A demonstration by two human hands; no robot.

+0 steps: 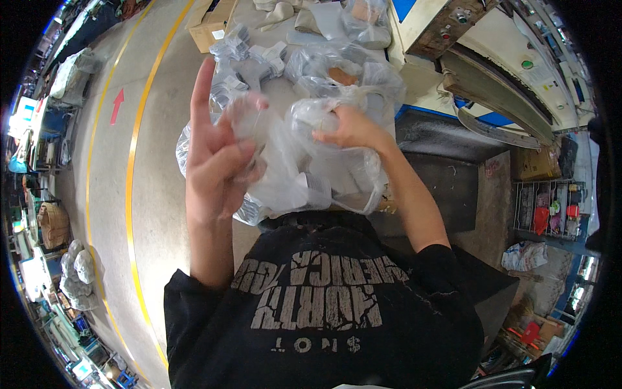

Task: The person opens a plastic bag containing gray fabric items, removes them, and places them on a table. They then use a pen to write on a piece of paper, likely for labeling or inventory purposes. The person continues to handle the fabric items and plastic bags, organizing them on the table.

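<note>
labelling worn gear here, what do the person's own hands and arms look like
The left hand and right hand are ungloved, the left blurred. The forearms are bare, with no watch visible. Short black sleeves belong to a black T-shirt with pale, cracked-looking lettering.

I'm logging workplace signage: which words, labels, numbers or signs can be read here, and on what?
Black T-shirt: large, pale, cracked capitals across it; wording not copied here.
Floor: a red arrow, a sign without words.
Cardboard box: white label, too small to read.
Clear plastic bag in the right hand: no readable lettering.
</note>
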